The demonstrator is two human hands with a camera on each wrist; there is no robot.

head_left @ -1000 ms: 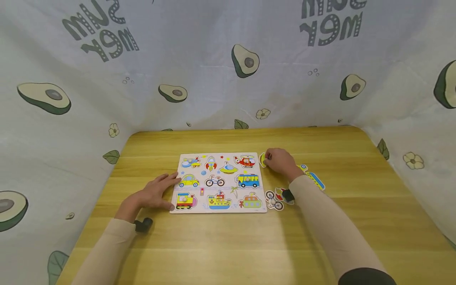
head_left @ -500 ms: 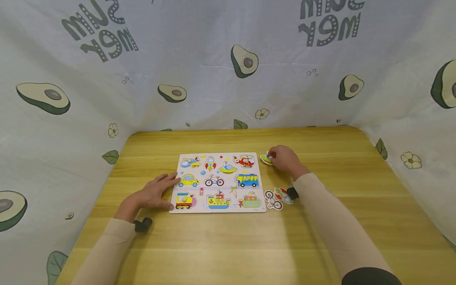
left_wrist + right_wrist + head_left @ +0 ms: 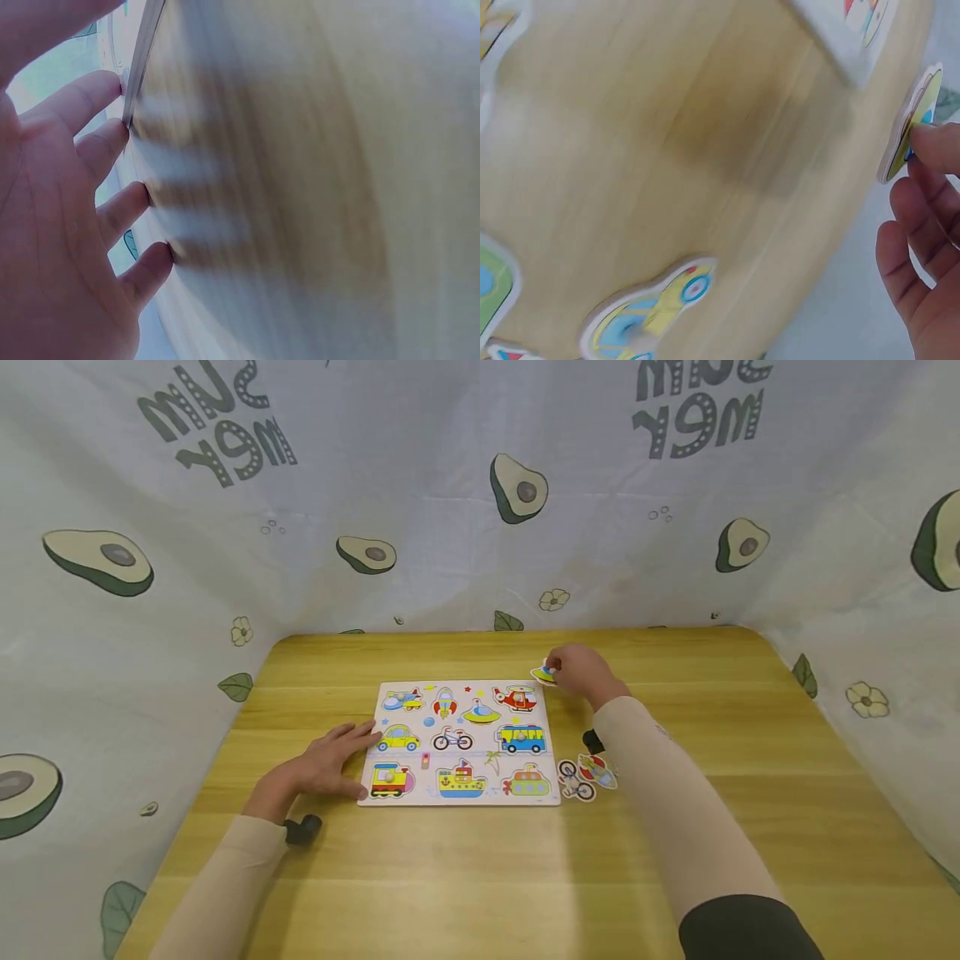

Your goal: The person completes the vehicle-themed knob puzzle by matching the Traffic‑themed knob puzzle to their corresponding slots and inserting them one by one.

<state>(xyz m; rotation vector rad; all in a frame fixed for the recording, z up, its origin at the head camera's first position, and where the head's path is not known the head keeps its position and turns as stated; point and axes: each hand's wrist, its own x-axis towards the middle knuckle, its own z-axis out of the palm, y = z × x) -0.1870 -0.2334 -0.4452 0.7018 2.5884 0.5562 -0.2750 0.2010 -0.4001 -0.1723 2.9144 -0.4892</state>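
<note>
A flat vehicle puzzle board (image 3: 480, 757) lies on the wooden table. My left hand (image 3: 322, 768) rests at its left edge, fingers spread; in the left wrist view, fingertips touch the board's edge and the tabletop. Beyond the board's far right corner, my right hand (image 3: 588, 675) pinches a yellow and blue flying saucer puzzle piece (image 3: 542, 676). In the right wrist view this saucer piece (image 3: 911, 135) is tilted and raised off the table, thumb and fingers at its face. The board shows a matching saucer picture (image 3: 481, 713) near the helicopter piece (image 3: 515, 699).
A bicycle piece (image 3: 576, 780) and a rocket piece (image 3: 598, 772) lie right of the board. A yellow car piece (image 3: 656, 311) and part of a green piece (image 3: 496, 285) show in the right wrist view. A printed cloth (image 3: 450, 593) hangs behind the table (image 3: 465, 868).
My right hand first drew the saucer piece slightly right and turned it, then carried it away from me and left, past the board's far corner. My left hand has stayed in place.
</note>
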